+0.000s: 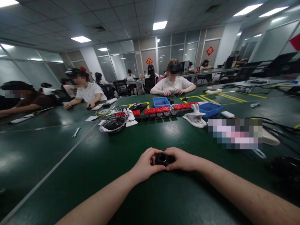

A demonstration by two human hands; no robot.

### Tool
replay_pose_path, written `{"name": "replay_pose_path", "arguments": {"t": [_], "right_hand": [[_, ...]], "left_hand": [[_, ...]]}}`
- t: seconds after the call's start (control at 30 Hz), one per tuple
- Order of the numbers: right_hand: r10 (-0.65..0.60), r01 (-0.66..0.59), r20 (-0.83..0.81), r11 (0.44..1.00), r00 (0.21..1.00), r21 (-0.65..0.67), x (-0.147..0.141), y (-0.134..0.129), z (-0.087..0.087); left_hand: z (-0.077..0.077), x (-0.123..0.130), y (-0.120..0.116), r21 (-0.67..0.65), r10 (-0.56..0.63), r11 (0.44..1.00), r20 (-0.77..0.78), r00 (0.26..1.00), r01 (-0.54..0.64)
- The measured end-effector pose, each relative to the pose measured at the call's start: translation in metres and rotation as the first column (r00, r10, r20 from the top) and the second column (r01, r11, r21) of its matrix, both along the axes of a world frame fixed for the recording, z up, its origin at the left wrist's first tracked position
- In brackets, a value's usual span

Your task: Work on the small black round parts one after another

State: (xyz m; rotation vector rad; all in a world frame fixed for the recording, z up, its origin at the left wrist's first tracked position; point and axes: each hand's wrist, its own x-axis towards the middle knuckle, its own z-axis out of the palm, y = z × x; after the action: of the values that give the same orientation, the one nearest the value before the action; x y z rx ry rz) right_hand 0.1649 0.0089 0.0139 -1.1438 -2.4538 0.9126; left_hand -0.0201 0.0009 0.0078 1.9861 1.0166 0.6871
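Note:
Between my two hands is a small black round part [161, 159] with a ring-shaped opening facing up toward me; its exact kind is not clear. My left hand [147, 162] wraps its fingers and thumb around the left side of it. From the right, my right hand [179, 158] grips the same part, and both thumbs come close together at its near edge. My fingers hide much of its sides. The part is just over the green tabletop [131, 193]; whether it touches the surface I cannot tell.
Beyond my hands stand a clear bowl [112, 125] of dark parts, red power strips [157, 110], a white clamp [195, 117] and blue trays [209, 109]. A wrench [76, 132] lies left. Black cables [278, 128] spread at right. Several people sit around the table.

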Motion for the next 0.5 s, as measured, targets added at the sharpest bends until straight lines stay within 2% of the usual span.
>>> {"name": "replay_pose_path", "arguments": {"t": [0.1, 0.17, 0.3, 0.4, 0.5], "right_hand": [[-0.1, 0.1, 0.016, 0.994, 0.995, -0.038, -0.004, -0.001, -0.003], [-0.19, 0.191, 0.061, 0.982, 0.98, -0.006, -0.009, -0.004, -0.004], [-0.386, 0.345, 0.185, 0.912, 0.904, 0.22, -0.022, -0.015, -0.005], [-0.449, 0.353, 0.237, 0.866, 0.862, 0.355, -0.029, -0.022, -0.004], [-0.427, 0.329, 0.246, 0.876, 0.87, 0.353, -0.029, -0.025, -0.003]], "left_hand": [[-0.001, 0.001, 0.0, -0.017, 0.019, 1.0, 0.008, 1.0, -0.019], [-0.002, 0.003, -0.001, -0.024, 0.05, 0.998, 0.015, 0.999, -0.05], [-0.004, 0.006, -0.004, 0.035, 0.158, 0.987, -0.017, 0.987, -0.157], [-0.003, 0.007, -0.007, 0.096, 0.22, 0.971, -0.024, 0.975, -0.217], [-0.003, 0.006, -0.007, 0.108, 0.213, 0.972, -0.019, 0.977, -0.21]]}}
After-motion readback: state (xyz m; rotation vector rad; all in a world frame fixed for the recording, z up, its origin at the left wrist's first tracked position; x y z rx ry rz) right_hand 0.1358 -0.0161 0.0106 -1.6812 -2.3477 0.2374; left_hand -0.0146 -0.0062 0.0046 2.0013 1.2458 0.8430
